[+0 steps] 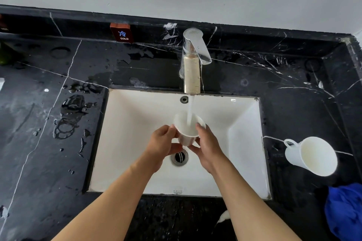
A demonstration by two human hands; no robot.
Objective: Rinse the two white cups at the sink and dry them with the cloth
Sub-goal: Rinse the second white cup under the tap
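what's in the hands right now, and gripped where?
Both hold one small white cup under the running tap: left hand and right hand grip its side wall from opposite sides, below the rim.

Both forearms reaching toward twelve o'clock. Left hand and right hand curled inward, fingertips apparently pinching between them.

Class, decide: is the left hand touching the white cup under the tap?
Touching. The head view shows the left hand with fingertips and thumb pinching the cup side.
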